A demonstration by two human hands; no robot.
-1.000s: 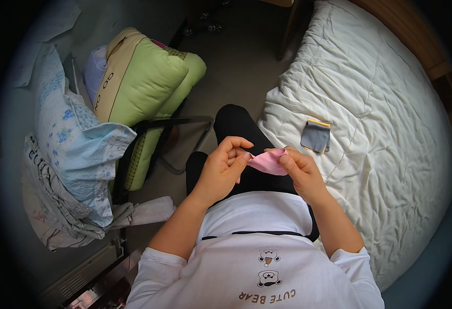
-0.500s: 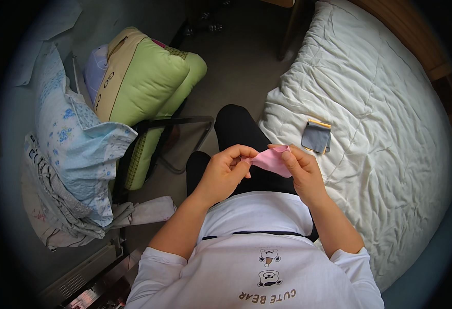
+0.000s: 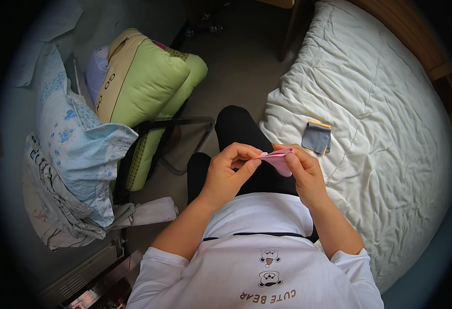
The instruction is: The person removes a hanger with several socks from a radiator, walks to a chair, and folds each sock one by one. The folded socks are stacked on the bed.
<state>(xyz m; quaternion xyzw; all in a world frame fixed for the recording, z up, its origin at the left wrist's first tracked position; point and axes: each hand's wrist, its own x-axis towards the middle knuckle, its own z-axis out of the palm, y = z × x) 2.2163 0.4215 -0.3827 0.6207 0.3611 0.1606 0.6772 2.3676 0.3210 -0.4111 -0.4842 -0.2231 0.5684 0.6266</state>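
Observation:
A small, thin piece of pink cloth (image 3: pixel 279 161) is stretched between my two hands above my lap. My left hand (image 3: pixel 232 167) pinches its left end between thumb and fingers. At the other end, my right hand (image 3: pixel 303 169) grips it with the thumb in front and the fingers behind. The cloth bunches narrow toward the left and hangs in a loose fold beside the right thumb. Its exact kind does not show. On the bed, to the right of my right hand, lies a small folded grey cloth (image 3: pixel 316 138) with a yellow-orange edge.
A white quilt (image 3: pixel 370 103) covers the bed on the right. To the left, a metal-framed chair (image 3: pixel 185 121) bears a green cushion (image 3: pixel 151 77), with a blue floral pillow (image 3: pixel 79 149) and crumpled grey fabric (image 3: pixel 63 201) nearby. My legs in black (image 3: pixel 241 134) are beneath my hands.
My left hand has shifted slightly right, closer to my right hand. The pink cloth has gone from spread fairly flat to more folded, its upper edge drawn out between the fingers.

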